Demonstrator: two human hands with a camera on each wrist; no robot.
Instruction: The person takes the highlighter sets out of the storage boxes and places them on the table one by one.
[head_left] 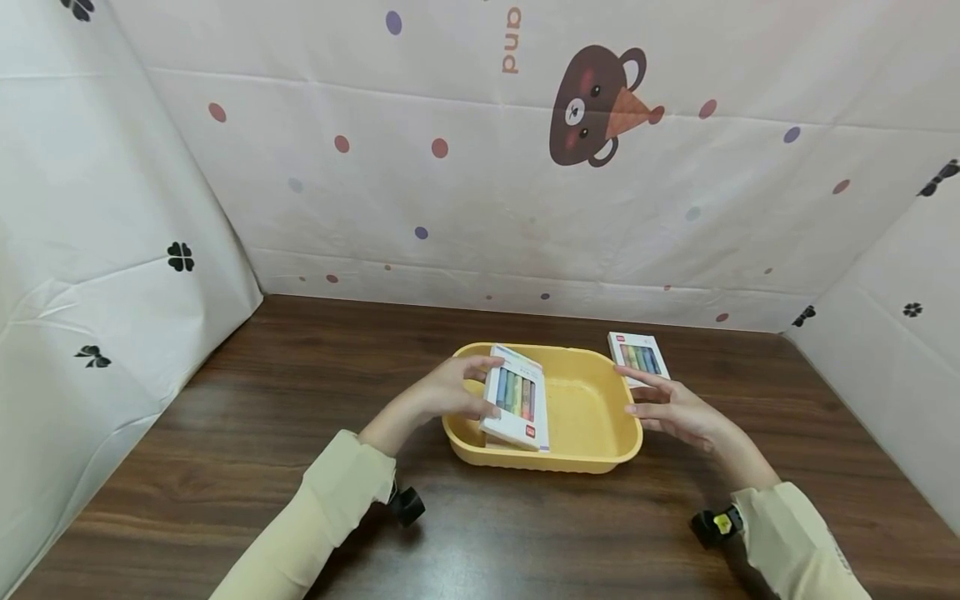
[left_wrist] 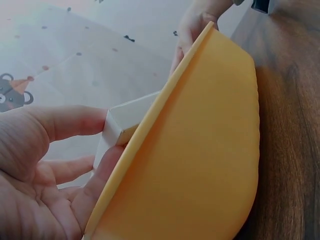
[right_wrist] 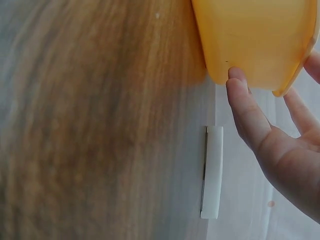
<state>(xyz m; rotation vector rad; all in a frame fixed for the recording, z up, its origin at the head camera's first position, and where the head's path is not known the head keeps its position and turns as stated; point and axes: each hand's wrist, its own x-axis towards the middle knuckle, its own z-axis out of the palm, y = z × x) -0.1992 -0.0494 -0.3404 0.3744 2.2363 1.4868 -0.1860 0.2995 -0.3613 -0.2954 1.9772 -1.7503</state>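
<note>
A yellow plastic basket [head_left: 588,408] stands on the dark wood table. My left hand [head_left: 455,387] pinches a white box of crayon-like coloured sticks [head_left: 517,392] between thumb and fingers. That box lies tilted within the basket's left side, its window facing up, with another pale box edge showing beneath it. In the left wrist view, the fingers hold the end of the white box [left_wrist: 125,117] at the basket's rim. My right hand [head_left: 678,412] holds the basket's right rim, its thumb and a finger over the edge; a fingertip meets the outer wall [right_wrist: 250,45] in the right wrist view.
Behind the right hand, a similar white box [head_left: 639,354] with coloured sticks lies on the table [head_left: 360,333]. A patterned white sheet [head_left: 465,208] rises along the table's back edge, and more sheeting stands at both sides.
</note>
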